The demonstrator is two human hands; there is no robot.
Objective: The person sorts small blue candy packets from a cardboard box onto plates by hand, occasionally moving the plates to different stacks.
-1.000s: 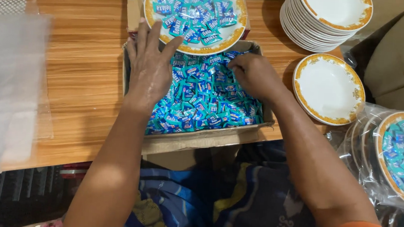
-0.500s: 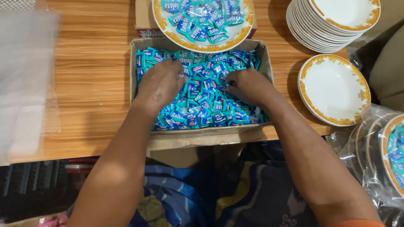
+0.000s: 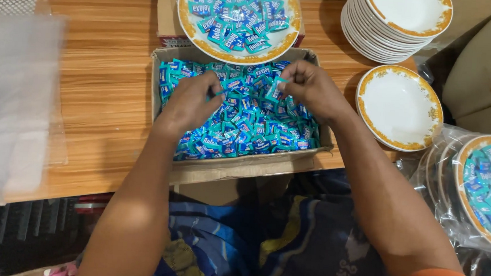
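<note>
A cardboard box (image 3: 238, 165) full of small blue and teal wrapped candies (image 3: 252, 127) sits on a wooden table (image 3: 99, 87). My left hand (image 3: 189, 102) is closed over the candies at the box's left, pinching some between its fingers. My right hand (image 3: 309, 88) hovers over the box's right side and pinches one teal candy (image 3: 274, 90). Just beyond the box stands a white plate with a gold rim (image 3: 192, 27), heaped with the same candies.
A stack of white gold-rimmed plates (image 3: 400, 25) stands at the back right, and one such plate without candies (image 3: 400, 108) lies beside the box. Plates of candies wrapped in clear plastic (image 3: 484, 183) lie at the right. Clear plastic sheets (image 3: 11, 104) cover the table's left.
Both hands went from lying flat on the candies to lifting and closing on candies. The view has shifted slightly, so the box sits lower in the picture.
</note>
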